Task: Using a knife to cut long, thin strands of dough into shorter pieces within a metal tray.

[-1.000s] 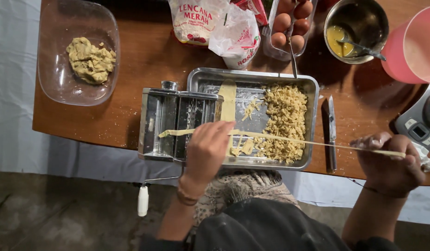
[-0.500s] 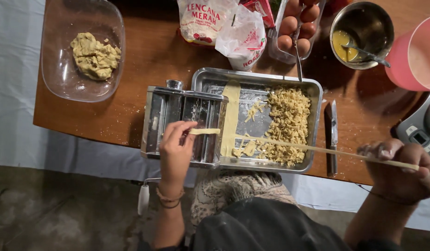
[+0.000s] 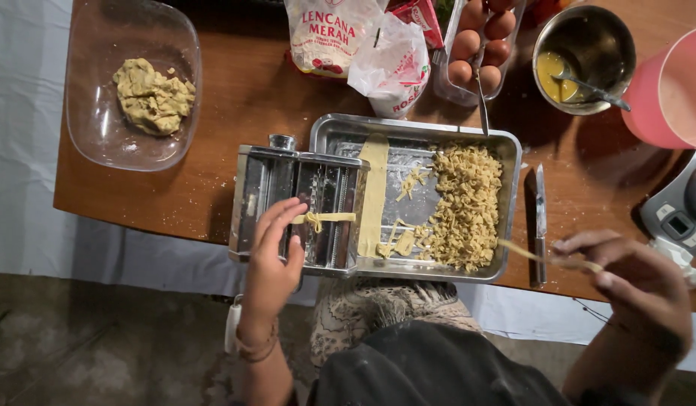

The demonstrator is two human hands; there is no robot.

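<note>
A steel pasta machine [image 3: 288,203] is clamped at the table's near edge. My left hand [image 3: 276,252] rests on its top, fingertips pinching a short dough strip [image 3: 329,218] at the rollers. A metal tray [image 3: 468,131] beside the machine holds a pile of cut noodles [image 3: 464,207] and a flat dough sheet [image 3: 373,192]. My right hand [image 3: 626,274] is off the tray's right corner, fingers closed on the end of a thin noodle strand [image 3: 525,252] that runs back to the pile.
A glass bowl [image 3: 100,120] with a dough lump [image 3: 152,96] sits far left. Flour bags [image 3: 348,37], an egg carton [image 3: 479,45], a metal bowl with beaten egg [image 3: 585,56], a pink jug [image 3: 675,86], a knife [image 3: 540,222] and a scale [image 3: 679,214] ring the tray.
My left hand moved left from the tray onto the machine, carrying a short strip. The long strand between both hands has parted; my right hand lifted its end rightward.
</note>
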